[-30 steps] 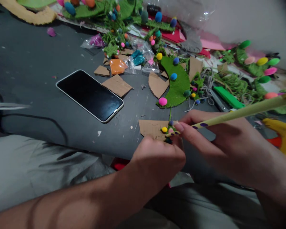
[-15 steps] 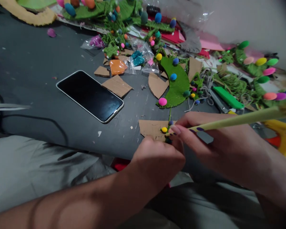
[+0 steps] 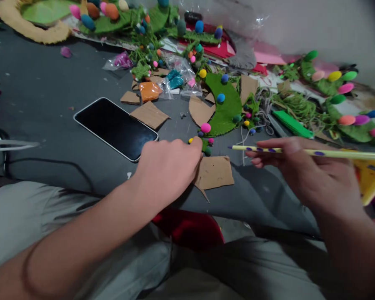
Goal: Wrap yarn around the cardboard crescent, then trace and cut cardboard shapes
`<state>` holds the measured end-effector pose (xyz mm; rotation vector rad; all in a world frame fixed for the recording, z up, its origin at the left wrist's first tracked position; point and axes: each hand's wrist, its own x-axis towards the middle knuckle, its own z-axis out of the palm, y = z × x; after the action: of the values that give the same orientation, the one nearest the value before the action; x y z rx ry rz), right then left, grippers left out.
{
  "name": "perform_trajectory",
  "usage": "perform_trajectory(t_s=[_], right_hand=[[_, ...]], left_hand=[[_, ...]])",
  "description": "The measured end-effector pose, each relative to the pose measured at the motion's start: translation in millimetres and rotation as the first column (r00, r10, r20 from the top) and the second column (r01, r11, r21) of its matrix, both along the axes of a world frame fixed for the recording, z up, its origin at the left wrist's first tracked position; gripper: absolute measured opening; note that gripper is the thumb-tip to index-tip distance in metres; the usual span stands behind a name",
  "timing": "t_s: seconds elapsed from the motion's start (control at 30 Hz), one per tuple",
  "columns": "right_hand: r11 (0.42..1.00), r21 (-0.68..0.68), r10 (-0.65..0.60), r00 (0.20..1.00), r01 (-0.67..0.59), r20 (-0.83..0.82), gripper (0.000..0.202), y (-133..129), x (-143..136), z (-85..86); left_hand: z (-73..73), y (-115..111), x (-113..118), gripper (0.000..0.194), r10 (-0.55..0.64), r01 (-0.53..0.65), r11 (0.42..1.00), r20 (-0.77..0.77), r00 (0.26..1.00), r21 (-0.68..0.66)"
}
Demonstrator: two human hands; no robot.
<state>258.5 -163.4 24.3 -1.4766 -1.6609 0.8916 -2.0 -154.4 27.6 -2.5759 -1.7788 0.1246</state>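
My left hand rests on the dark table, its fingers closed around a small green yarn piece with coloured pom-poms at the top edge of a cardboard scrap. My right hand hovers to the right and holds a pale yellow stick with purple dots, its tip pointing left toward the pom-pom piece and a short way from it.
A black phone lies left of my left hand. Behind are cardboard pieces, a green felt crescent with pom-poms, small plastic bags, a green comb, yarn tangles and a yellow glue gun. My lap is below the table edge.
My left hand has moved up and left with the small pom-pom piece, uncovering the cardboard scrap. My right hand has drawn the stick away to the right and levelled it.
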Motion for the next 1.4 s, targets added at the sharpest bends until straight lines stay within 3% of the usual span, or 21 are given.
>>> perform_trajectory(t_s=[0.07, 0.13, 0.2, 0.27, 0.33, 0.43, 0.57, 0.77, 0.97, 1.1, 1.3, 1.4], right_hand=[[0.997, -0.010, -0.075, 0.997, 0.075, -0.003, 0.019, 4.9, -9.0, -8.2], [0.993, -0.015, -0.120, 0.992, 0.120, -0.036, 0.028, 7.3, -18.4, -15.6], [0.993, -0.085, -0.090, 0.984, 0.077, -0.154, 0.027, 6.9, -27.5, -21.8], [0.982, -0.183, -0.009, 0.965, -0.041, -0.262, 0.023, 5.5, -35.4, -26.5], [0.962, -0.233, 0.071, 0.953, -0.143, -0.294, 0.024, 6.4, -41.1, -29.3], [0.959, -0.209, 0.136, 0.959, -0.191, -0.250, 0.025, 16.1, -46.2, -30.3], [0.978, -0.132, 0.142, 0.978, -0.162, -0.151, 0.024, 38.7, -51.0, -29.0], [0.954, -0.183, 0.195, 0.955, -0.238, -0.223, 0.027, 54.8, -48.6, -27.1], [0.969, -0.191, 0.113, 0.972, -0.154, -0.207, 0.032, 53.5, -48.3, -29.6], [0.975, -0.155, 0.138, 0.980, -0.160, -0.144, 0.029, 52.9, -50.1, -28.9], [0.972, -0.009, 0.234, 0.965, -0.235, 0.119, 0.027, 59.5, -49.7, -28.8], [0.967, 0.039, 0.242, 0.958, -0.250, 0.153, 0.027, 60.1, -51.7, -26.5]], left_hand=[[5.9, -5.7, -5.0, 0.026, -0.066, 0.067, 0.998, 0.035, 0.997, -0.019], [10.0, -16.0, -10.2, 0.019, -0.247, 0.255, 0.965, 0.114, 0.962, -0.064], [8.4, -28.0, -15.7, 0.018, -0.425, 0.446, 0.889, 0.183, 0.887, -0.097], [0.1, -38.3, -21.4, 0.019, -0.492, 0.515, 0.854, 0.212, 0.844, -0.071], [-11.2, -44.4, -26.8, 0.033, -0.496, 0.509, 0.861, 0.213, 0.842, -0.011], [-23.2, -44.8, -31.6, 0.055, -0.475, 0.486, 0.874, 0.195, 0.858, -0.008], [-22.1, -36.3, -29.2, 0.071, -0.460, 0.476, 0.879, 0.199, 0.865, -0.035], [-12.7, -16.5, -25.0, 0.065, -0.442, 0.459, 0.886, 0.184, 0.878, -0.060], [-16.3, -3.5, -43.0, 0.058, -0.426, 0.468, 0.877, 0.274, 0.862, -0.109], [-21.6, -6.2, -50.1, 0.062, -0.457, 0.486, 0.873, 0.280, 0.844, -0.039], [-26.0, -24.6, -36.1, 0.059, -0.480, 0.485, 0.871, 0.341, 0.808, 0.076], [-28.2, -32.0, -30.2, 0.070, -0.452, 0.469, 0.882, 0.346, 0.822, 0.037]])
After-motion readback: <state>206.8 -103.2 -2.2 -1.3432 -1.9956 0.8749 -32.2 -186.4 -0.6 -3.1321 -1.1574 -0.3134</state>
